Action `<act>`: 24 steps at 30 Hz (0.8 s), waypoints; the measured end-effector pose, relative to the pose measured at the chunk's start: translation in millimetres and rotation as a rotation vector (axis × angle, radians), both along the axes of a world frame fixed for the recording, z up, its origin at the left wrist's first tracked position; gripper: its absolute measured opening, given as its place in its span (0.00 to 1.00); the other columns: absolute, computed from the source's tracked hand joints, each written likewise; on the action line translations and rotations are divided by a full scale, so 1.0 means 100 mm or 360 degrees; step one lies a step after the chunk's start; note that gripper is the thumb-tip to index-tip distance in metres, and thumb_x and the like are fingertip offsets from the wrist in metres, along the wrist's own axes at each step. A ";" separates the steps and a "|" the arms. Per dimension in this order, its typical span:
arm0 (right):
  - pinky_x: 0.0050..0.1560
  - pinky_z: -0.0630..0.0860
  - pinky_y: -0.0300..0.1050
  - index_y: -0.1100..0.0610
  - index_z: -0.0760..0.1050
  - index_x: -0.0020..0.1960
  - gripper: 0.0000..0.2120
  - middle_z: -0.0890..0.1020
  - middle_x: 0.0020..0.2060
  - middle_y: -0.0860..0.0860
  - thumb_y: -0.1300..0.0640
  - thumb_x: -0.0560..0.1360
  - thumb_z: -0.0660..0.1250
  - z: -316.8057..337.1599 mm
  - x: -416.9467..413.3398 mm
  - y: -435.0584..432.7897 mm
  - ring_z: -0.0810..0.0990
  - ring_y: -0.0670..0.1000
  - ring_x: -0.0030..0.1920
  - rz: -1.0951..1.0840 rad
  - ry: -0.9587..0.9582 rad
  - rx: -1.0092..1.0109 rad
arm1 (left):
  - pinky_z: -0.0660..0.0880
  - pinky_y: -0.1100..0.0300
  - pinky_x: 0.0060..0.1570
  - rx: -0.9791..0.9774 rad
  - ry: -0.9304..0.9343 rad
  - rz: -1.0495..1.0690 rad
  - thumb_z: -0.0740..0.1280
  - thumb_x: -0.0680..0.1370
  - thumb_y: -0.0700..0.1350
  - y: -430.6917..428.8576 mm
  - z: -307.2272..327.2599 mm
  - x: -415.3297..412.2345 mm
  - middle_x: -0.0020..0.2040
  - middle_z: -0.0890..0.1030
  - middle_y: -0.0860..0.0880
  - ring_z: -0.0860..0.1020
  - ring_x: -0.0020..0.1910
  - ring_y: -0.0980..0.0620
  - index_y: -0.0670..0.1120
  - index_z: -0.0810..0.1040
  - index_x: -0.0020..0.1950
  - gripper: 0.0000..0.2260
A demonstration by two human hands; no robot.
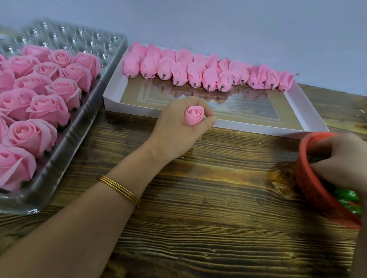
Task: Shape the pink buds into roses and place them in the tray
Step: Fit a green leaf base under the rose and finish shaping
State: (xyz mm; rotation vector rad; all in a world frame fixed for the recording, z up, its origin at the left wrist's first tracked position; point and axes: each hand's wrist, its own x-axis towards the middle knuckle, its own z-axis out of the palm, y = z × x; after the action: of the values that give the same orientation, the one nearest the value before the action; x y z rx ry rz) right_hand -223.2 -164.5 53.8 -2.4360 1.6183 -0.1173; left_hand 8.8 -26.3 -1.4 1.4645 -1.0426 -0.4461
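Bud in hand first: your left hand [179, 126] holds one pink bud [194, 115] upright just above the counter [214, 213], in front of the white box [226, 124], its grip curled round the base with the petal tip up. Your right hand [347, 160] is down in the red bowl [311, 188] among the green pieces [347, 197] (blurred, so I cannot tell whether its grip pinches one). Hold the base lightly so the outer petals are free to be opened. Take a single green piece, not a clump. I judge the petals should be spread evenly all round. Then seat the bud in a free cell of the clear tray [64, 151], beside the finished roses [31, 135].
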 end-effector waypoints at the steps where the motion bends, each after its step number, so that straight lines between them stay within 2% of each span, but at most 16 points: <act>1: 0.22 0.63 0.30 0.45 0.82 0.33 0.12 0.81 0.29 0.45 0.63 0.67 0.72 0.00 -0.01 -0.01 0.74 0.40 0.28 -0.0006 -0.0035 -0.0019 | 0.73 0.69 0.31 0.0001 0.0000 -0.0001 0.72 0.75 0.38 0.00 0.00 0.00 0.32 0.76 0.55 0.75 0.27 0.61 0.50 0.78 0.40 0.09; 4: 0.29 0.63 0.35 0.48 0.82 0.33 0.10 0.81 0.30 0.47 0.62 0.67 0.72 -0.01 -0.02 -0.02 0.73 0.42 0.32 -0.0024 -0.0103 -0.0071 | 0.73 0.69 0.31 -0.0009 -0.0004 0.0004 0.72 0.75 0.38 0.00 0.00 0.00 0.30 0.76 0.57 0.75 0.26 0.61 0.50 0.78 0.40 0.09; 7: 0.32 0.63 0.37 0.46 0.78 0.32 0.11 0.77 0.29 0.44 0.61 0.67 0.72 -0.02 -0.02 -0.02 0.72 0.43 0.33 -0.0087 -0.0191 -0.0138 | 0.73 0.69 0.31 -0.0014 -0.0013 0.0004 0.72 0.75 0.38 0.00 0.00 0.00 0.30 0.76 0.57 0.76 0.27 0.61 0.50 0.78 0.40 0.09; 10: 0.43 0.67 0.43 0.45 0.73 0.33 0.13 0.75 0.32 0.47 0.57 0.68 0.73 -0.02 -0.03 -0.03 0.76 0.54 0.40 -0.0110 -0.0272 -0.0243 | 0.74 0.68 0.31 -0.0006 -0.0007 0.0006 0.72 0.75 0.38 0.00 0.01 0.00 0.29 0.76 0.57 0.75 0.26 0.61 0.49 0.78 0.40 0.08; 13: 0.48 0.73 0.49 0.45 0.75 0.39 0.10 0.79 0.37 0.50 0.56 0.68 0.75 -0.01 -0.06 -0.03 0.79 0.57 0.44 -0.0091 -0.0355 -0.0298 | 0.73 0.69 0.31 -0.0002 -0.0011 -0.0001 0.72 0.76 0.38 0.00 0.02 0.00 0.31 0.77 0.56 0.75 0.27 0.61 0.49 0.78 0.40 0.08; 15: 0.51 0.79 0.56 0.46 0.79 0.45 0.09 0.82 0.41 0.52 0.54 0.67 0.76 -0.02 -0.09 -0.05 0.81 0.57 0.45 -0.0111 -0.0433 -0.0292 | 0.73 0.69 0.31 -0.0004 -0.0010 -0.0001 0.72 0.76 0.38 0.00 0.02 0.00 0.32 0.76 0.55 0.75 0.27 0.61 0.48 0.78 0.41 0.07; 18: 0.55 0.78 0.58 0.51 0.82 0.52 0.17 0.83 0.42 0.51 0.48 0.65 0.73 -0.04 -0.12 -0.08 0.81 0.56 0.45 -0.0152 -0.0489 -0.0393 | 0.75 0.67 0.31 -0.0001 -0.0012 0.0000 0.72 0.76 0.38 0.00 0.01 0.01 0.32 0.77 0.55 0.75 0.27 0.61 0.46 0.78 0.42 0.05; 21: 0.54 0.79 0.56 0.48 0.81 0.50 0.21 0.80 0.35 0.44 0.41 0.62 0.64 -0.04 -0.14 -0.11 0.81 0.55 0.43 -0.0181 -0.0549 -0.0398 | 0.74 0.68 0.31 0.0001 -0.0014 0.0010 0.72 0.75 0.38 -0.01 -0.01 0.01 0.32 0.77 0.56 0.75 0.27 0.61 0.48 0.78 0.41 0.07; 24: 0.53 0.79 0.57 0.37 0.76 0.49 0.16 0.79 0.34 0.40 0.40 0.61 0.62 -0.05 -0.16 -0.14 0.81 0.55 0.43 -0.0188 -0.0632 -0.0393 | 0.73 0.67 0.30 -0.0011 -0.0016 0.0022 0.72 0.75 0.38 -0.02 -0.02 0.02 0.31 0.76 0.57 0.75 0.26 0.61 0.50 0.78 0.40 0.09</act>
State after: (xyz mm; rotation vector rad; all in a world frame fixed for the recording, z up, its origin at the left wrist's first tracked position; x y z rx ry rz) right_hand -239.6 -178.6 48.3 -2.2845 1.6363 -0.8084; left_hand 10.5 -28.4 -3.6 1.4684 -1.0406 -0.4253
